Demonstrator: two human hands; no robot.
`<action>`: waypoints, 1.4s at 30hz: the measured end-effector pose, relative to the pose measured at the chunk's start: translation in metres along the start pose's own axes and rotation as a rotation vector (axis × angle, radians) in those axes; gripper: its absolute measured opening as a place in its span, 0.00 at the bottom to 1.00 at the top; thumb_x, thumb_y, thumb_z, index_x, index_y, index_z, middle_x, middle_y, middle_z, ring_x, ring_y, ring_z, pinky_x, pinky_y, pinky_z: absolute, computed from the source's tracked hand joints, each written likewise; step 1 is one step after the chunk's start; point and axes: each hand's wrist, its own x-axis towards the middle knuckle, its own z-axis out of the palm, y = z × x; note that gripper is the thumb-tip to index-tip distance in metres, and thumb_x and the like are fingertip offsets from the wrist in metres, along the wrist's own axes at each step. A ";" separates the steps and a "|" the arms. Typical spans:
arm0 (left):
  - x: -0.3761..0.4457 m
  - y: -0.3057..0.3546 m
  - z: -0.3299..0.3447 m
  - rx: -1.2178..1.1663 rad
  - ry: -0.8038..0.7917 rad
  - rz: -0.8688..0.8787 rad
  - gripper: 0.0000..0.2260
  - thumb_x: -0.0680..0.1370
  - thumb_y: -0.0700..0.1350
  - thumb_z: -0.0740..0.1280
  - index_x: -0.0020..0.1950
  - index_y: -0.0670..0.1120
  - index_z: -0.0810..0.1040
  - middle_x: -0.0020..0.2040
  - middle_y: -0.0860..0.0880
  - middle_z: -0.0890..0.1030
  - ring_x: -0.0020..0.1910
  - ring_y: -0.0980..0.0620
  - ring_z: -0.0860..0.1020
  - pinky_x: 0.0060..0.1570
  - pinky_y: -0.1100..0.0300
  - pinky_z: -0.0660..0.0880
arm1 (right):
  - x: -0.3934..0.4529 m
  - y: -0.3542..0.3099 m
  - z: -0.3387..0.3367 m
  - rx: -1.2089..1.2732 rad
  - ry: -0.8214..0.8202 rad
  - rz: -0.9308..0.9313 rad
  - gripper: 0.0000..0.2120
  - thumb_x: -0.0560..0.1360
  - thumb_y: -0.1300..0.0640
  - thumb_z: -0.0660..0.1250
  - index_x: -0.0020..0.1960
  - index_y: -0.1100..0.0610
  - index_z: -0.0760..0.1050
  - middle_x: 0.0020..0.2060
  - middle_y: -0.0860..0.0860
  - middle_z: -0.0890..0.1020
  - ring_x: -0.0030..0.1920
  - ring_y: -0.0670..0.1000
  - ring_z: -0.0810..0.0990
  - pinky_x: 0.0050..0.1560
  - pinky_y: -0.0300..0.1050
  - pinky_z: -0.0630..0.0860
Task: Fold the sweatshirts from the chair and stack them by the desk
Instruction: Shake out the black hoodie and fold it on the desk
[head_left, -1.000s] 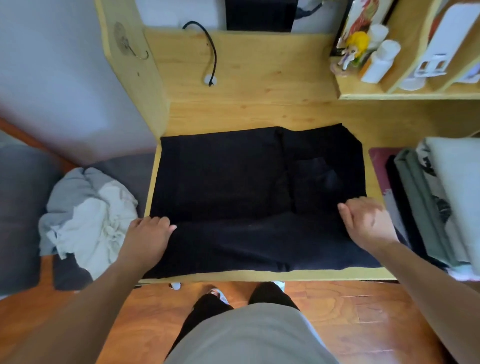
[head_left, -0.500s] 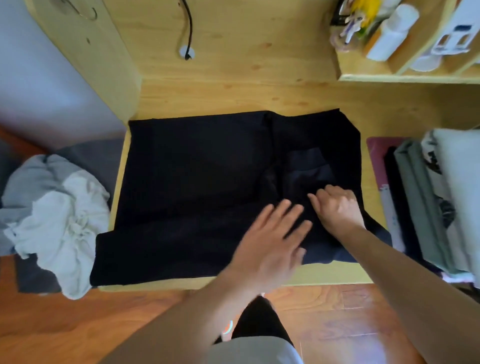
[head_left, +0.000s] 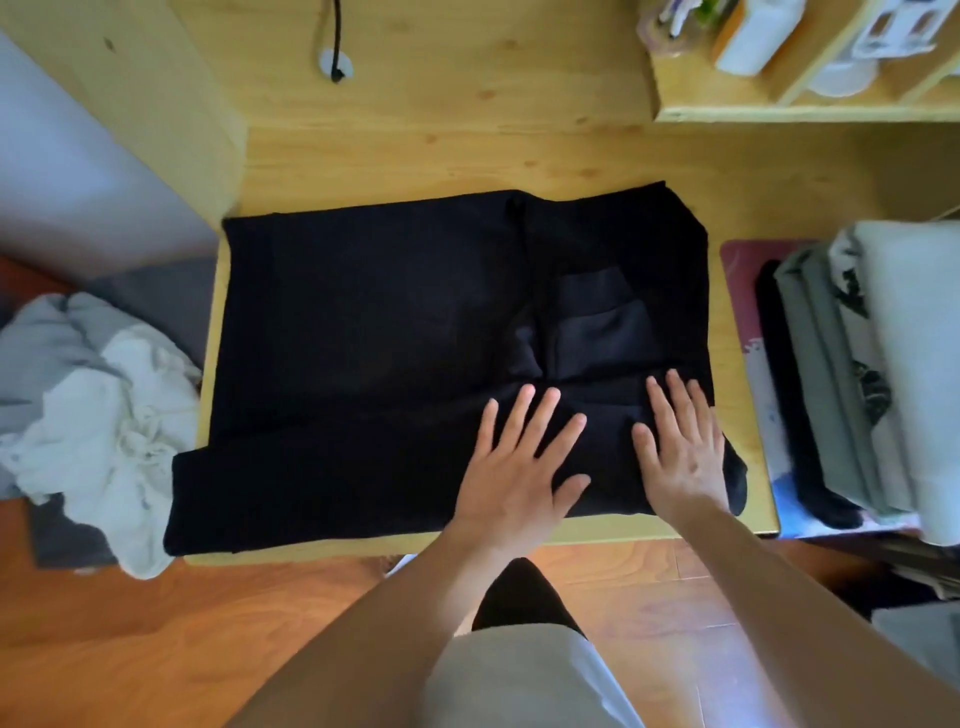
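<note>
Place: I read this as a home bedroom or dorm nook.
Furniture: I see a pine desk (head_left: 467, 145) with built-in shelf (head_left: 800, 111).
Floor: wood boards (head_left: 156, 639).
Laundry: folded clothes stack (head_left: 857, 364), rumpled pile (head_left: 93, 426).

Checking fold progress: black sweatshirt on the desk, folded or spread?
Partly folded. The black sweatshirt lies flat on the desk, a sleeve folded across it; left hand and right hand press it flat.
</note>
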 end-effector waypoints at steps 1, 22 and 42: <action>-0.015 -0.010 0.001 0.025 0.008 -0.068 0.29 0.84 0.65 0.49 0.83 0.58 0.52 0.84 0.48 0.48 0.83 0.43 0.41 0.77 0.33 0.45 | -0.001 -0.002 -0.001 0.002 0.003 0.003 0.29 0.82 0.40 0.44 0.81 0.47 0.53 0.81 0.48 0.52 0.81 0.50 0.45 0.79 0.61 0.49; -0.111 -0.179 -0.025 0.007 0.004 -0.553 0.32 0.83 0.63 0.50 0.84 0.56 0.45 0.84 0.43 0.46 0.82 0.37 0.41 0.78 0.34 0.43 | 0.019 -0.049 -0.051 -0.373 0.008 -0.231 0.24 0.78 0.53 0.63 0.70 0.63 0.73 0.69 0.63 0.73 0.67 0.64 0.70 0.68 0.64 0.70; 0.151 -0.283 -0.129 0.061 -0.169 -0.477 0.44 0.80 0.51 0.70 0.83 0.54 0.39 0.84 0.46 0.51 0.83 0.43 0.47 0.79 0.39 0.47 | 0.302 -0.096 -0.063 -0.384 -0.401 -0.292 0.43 0.74 0.38 0.69 0.80 0.54 0.54 0.77 0.52 0.62 0.78 0.57 0.57 0.78 0.61 0.48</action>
